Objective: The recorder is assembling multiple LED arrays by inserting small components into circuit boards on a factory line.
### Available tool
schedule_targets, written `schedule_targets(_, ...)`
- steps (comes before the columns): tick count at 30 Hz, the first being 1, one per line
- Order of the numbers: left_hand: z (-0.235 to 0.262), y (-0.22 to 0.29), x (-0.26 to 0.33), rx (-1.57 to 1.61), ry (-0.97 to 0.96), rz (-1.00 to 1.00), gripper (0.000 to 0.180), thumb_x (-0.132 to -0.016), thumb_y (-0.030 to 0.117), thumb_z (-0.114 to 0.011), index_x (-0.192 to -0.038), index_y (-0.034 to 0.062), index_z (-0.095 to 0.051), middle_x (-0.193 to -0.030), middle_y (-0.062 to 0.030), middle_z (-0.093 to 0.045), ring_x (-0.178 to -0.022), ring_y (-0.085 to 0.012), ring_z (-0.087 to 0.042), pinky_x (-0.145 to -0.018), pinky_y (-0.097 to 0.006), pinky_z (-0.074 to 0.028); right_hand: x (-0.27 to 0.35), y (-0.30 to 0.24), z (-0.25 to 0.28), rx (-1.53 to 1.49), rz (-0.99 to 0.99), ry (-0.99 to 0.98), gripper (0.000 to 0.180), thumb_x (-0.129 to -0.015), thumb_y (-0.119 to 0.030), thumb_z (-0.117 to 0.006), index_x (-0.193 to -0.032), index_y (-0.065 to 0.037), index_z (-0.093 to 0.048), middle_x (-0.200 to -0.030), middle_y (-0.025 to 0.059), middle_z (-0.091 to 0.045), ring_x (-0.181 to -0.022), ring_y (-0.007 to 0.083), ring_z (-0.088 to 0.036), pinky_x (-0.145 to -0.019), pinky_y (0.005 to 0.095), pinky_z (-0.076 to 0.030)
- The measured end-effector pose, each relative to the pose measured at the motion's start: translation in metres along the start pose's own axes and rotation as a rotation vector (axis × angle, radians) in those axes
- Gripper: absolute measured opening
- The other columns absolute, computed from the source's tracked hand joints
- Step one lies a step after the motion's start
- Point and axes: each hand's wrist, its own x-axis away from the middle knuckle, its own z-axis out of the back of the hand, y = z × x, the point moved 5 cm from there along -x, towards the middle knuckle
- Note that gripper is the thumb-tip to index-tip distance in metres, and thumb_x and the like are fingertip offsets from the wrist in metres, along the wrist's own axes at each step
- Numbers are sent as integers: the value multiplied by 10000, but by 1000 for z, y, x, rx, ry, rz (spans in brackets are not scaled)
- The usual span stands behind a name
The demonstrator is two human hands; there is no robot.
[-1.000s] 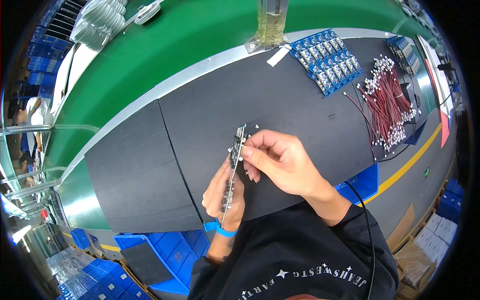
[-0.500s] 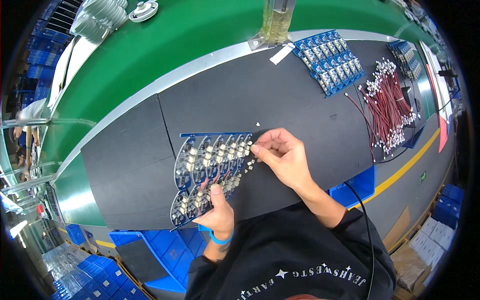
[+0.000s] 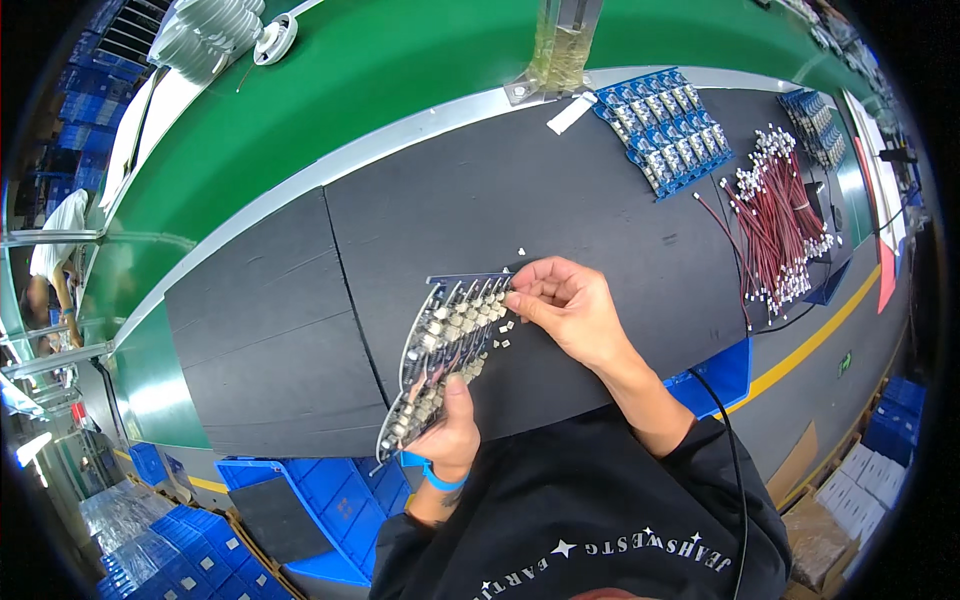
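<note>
Circuit panel between left hand and right hand.

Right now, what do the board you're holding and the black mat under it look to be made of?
Circuit board panel: rigid blue laminate, likely fibreglass, with white plastic-looking connectors and metal pins. Black mat: matte, seamed sheets, probably rubber or foam. Left hand and right hand grip the panel.

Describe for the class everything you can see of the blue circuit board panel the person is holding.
The circuit board panel is a long blue board carrying rows of small pale, metallic-looking components. It is held tilted above the dark work mat, not lying flat, its long side running from lower left to upper right. The left hand grips its lower edge, thumb on the component face. The right hand pinches its upper right corner. A few small white bits lie beside it on the mat.
</note>
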Motion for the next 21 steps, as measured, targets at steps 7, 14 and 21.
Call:
schedule_targets(7,-11,15,-10,-144,-62,-173,180,-776,29,-703,-885,-95,-630,-798,-175,-672,-691,-237,-671,-647,-308,-523,9,-9,-13,-142,78,51,280,-815,8,-694,-1060,22,-558,-890,57,-640,-777,75,-612,-665,194,-491)
schedule_targets(14,-15,23,-15,-198,-167,-169,148,-780,20,-663,-844,-111,-638,-775,-218,-675,-655,-293,-687,-606,-317,-535,7,-9,-16,-137,95,18,312,-826,18,-675,-1106,19,-540,-869,42,-623,-774,76,-605,-691,193,-494)
schedule_targets(21,-14,20,-15,-204,-179,-185,165,-782,32,-676,-868,-105,-644,-783,-214,-677,-661,-288,-689,-620,-313,-536,1,-15,-17,-114,111,2,293,-823,23,-670,-1094,21,-560,-875,40,-617,-762,61,-592,-679,184,-490)
